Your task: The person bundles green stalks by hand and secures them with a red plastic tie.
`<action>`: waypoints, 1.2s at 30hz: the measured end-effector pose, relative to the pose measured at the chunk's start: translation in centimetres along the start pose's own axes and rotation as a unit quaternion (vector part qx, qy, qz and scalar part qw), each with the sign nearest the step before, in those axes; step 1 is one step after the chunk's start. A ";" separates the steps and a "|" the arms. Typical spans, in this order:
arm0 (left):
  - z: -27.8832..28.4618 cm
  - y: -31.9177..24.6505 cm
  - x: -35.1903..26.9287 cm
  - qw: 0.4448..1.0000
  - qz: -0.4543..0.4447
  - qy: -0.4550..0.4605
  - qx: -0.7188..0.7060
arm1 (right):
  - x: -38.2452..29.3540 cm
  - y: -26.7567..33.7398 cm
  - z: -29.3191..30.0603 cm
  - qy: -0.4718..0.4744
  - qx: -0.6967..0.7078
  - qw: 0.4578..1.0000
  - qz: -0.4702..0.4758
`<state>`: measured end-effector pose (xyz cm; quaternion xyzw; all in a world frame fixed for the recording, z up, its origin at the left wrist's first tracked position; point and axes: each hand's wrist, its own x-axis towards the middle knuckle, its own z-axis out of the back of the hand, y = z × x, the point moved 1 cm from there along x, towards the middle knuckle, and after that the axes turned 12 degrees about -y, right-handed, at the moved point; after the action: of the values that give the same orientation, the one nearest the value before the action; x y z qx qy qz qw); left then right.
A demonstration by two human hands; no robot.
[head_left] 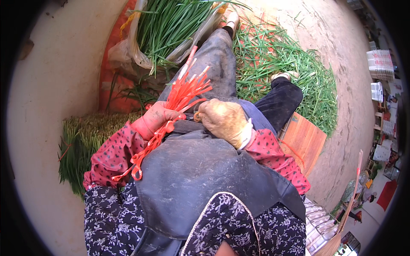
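Note:
My left hand (pixel 158 119), in a pink glove, is closed around a bunch of red plastic ties (pixel 185 92). Their strip ends fan out above the fist, and looped ends hang down over the dark apron (pixel 189 179). My right hand (pixel 222 120), in a tan glove, is curled against the apron's waist, beside the ties. A small orange-brown ring (pixel 196 117) shows at its fingertips; whether the fingers grip it is hidden. Ahead of me, long green leaves, likely garlic chives (pixel 173 28), lie in a clear plastic bag (pixel 136 48) by my outstretched leg.
Stacked chive bundles (pixel 96 137) stand at left by the pale wall (pixel 48 96). Loose green leaves (pixel 307 83) cover the floor at right. Close to my right thigh is a wooden board (pixel 304 140). A broom (pixel 349 198) leans lower right; another person (pixel 368 196) is farther off.

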<state>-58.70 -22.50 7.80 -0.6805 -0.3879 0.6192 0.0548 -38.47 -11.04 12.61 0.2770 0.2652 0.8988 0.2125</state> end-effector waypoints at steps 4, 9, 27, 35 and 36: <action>-1.3 -0.9 -0.6 0.999 -0.032 -0.004 -0.008 | 1.0 0.1 -1.2 0.064 -0.011 0.998 0.007; -1.8 -1.4 -1.4 0.997 -0.034 0.024 -0.062 | 0.5 -0.3 -1.2 0.088 0.103 0.990 -0.040; -4.2 -2.0 -2.8 0.992 -0.103 -0.049 -0.044 | -0.8 -0.5 0.8 0.109 0.077 0.975 -0.180; -3.9 -2.1 -2.8 0.992 -0.113 -0.049 0.011 | -2.2 -2.9 1.7 0.161 0.147 0.936 -0.275; -4.3 -3.0 -3.6 0.996 -0.077 -0.033 0.032 | -1.9 -2.9 1.9 0.159 0.130 0.941 -0.270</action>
<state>-55.97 -20.83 13.33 -0.6260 -0.4206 0.6472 0.1111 -35.25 -9.15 11.50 0.0741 0.4751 0.7976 0.3642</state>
